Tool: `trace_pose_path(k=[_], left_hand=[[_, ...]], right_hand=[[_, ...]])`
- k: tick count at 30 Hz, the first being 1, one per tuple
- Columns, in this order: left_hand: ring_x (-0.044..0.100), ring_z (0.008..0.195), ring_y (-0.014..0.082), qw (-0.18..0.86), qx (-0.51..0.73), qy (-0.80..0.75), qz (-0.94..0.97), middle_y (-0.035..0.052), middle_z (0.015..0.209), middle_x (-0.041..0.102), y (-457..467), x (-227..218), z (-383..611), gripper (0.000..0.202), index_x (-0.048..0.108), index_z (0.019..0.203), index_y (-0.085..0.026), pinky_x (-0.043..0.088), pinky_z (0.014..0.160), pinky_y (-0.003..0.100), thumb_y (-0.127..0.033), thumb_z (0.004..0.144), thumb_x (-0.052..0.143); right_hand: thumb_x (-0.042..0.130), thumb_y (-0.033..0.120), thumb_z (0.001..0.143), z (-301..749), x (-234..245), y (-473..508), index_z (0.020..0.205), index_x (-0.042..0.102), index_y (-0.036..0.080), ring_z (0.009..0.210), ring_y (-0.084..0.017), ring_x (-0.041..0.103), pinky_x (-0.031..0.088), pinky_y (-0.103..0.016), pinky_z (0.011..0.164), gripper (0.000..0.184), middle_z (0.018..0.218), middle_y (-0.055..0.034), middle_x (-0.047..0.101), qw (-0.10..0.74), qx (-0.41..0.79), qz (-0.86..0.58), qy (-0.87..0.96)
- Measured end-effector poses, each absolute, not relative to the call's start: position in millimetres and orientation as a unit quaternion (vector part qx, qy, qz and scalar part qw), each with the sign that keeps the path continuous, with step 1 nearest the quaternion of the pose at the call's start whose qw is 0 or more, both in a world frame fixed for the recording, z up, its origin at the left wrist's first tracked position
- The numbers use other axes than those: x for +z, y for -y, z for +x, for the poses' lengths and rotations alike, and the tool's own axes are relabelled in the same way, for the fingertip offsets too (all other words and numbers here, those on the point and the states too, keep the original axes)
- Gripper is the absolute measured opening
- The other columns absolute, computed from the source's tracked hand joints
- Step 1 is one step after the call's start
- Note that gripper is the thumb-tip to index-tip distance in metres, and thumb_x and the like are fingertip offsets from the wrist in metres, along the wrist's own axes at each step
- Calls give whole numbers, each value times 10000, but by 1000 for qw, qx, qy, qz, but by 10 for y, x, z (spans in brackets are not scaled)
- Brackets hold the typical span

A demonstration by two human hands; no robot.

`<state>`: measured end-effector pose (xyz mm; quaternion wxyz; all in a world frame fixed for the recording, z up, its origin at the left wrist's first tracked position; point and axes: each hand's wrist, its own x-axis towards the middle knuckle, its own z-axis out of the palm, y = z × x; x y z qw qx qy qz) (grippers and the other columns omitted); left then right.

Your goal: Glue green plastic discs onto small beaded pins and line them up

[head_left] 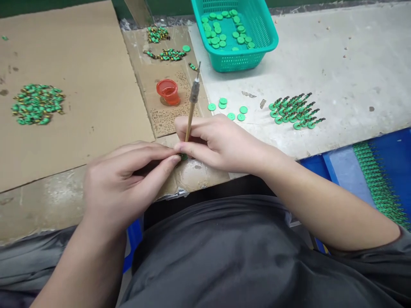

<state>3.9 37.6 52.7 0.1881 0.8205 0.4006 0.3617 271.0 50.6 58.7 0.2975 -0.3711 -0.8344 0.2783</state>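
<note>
My right hand (218, 139) is closed around a slim wooden-handled tool (191, 109) with a dark collar and a thin tip pointing up. My left hand (128, 171) pinches with thumb and forefinger at a small green piece (183, 156) by the table's front edge. The fingertips of both hands meet there and hide most of that piece. Just beyond the hands stands a small red cup (168, 92) with liquid in it. Several loose green discs (231, 116) lie past my right hand.
A teal basket (237, 63) holds several green discs. Rows of discs with dark-tipped figures (293, 110) stand at right. Small green-black-yellow pieces (38, 104) are heaped on cardboard (96, 128), others (171, 54) farther back. A blue crate (393, 158) with assembled rows sits below the table's right edge.
</note>
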Motion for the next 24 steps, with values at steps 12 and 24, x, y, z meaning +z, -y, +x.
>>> trace_pose_path(k=[12, 24], left_hand=[[918, 1024, 148, 197, 346, -408, 821, -36, 1127, 966, -382, 573, 55, 136, 940, 1080, -292, 727, 1019, 272, -342, 1182, 867], [921, 932, 173, 327, 370, -448, 745, -19, 1073, 972, -413, 628, 107, 71, 979, 1026, -341, 756, 938, 275, -394, 1049, 937]], right_hand=[[595, 307, 1331, 2684, 628, -542, 1155, 693, 248, 1017, -188, 738, 537, -310, 968, 210, 1067, 21, 775, 296, 344, -332, 827], [707, 447, 1278, 2789, 698, -103, 1015, 628, 276, 824, -193, 746, 565, -318, 825, 324, 894, 17, 732, 429, 366, -503, 655]])
